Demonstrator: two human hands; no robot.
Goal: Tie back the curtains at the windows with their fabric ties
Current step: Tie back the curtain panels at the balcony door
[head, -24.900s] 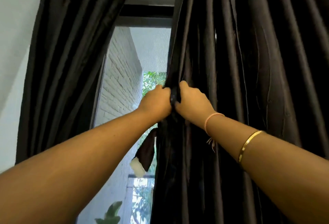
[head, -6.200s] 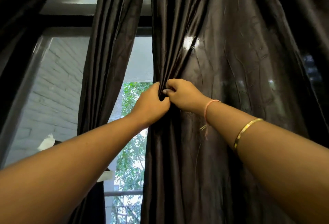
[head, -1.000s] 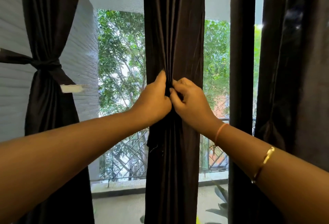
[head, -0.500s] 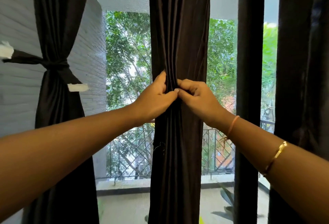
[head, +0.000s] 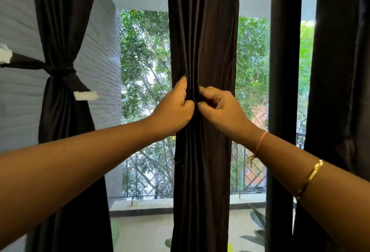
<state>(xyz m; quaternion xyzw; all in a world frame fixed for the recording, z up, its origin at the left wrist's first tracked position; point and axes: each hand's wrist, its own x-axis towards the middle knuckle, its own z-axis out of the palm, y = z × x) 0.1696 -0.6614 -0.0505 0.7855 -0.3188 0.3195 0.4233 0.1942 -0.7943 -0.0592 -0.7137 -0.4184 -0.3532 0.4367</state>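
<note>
A dark brown curtain [head: 204,31] hangs straight down the middle of the window. My left hand [head: 174,109] grips its folds from the left at mid height. My right hand [head: 220,107] pinches the same folds from the right, fingertips nearly touching the left hand. Whether a fabric tie lies between my fingers is hidden in the dark folds. On the left, another dark curtain [head: 60,21] is cinched at the waist by a knotted fabric tie [head: 60,69] with white ends.
A dark window post [head: 285,71] stands right of the middle curtain, and a third dark curtain [head: 344,71] hangs at the far right. Behind the glass are a grey brick wall [head: 18,95], a metal balcony railing [head: 150,171] and green trees.
Both hands have stayed on the middle curtain's folds. My view has shifted slightly, so the curtains sit a little further right in frame. My right fingers have curled tighter.
</note>
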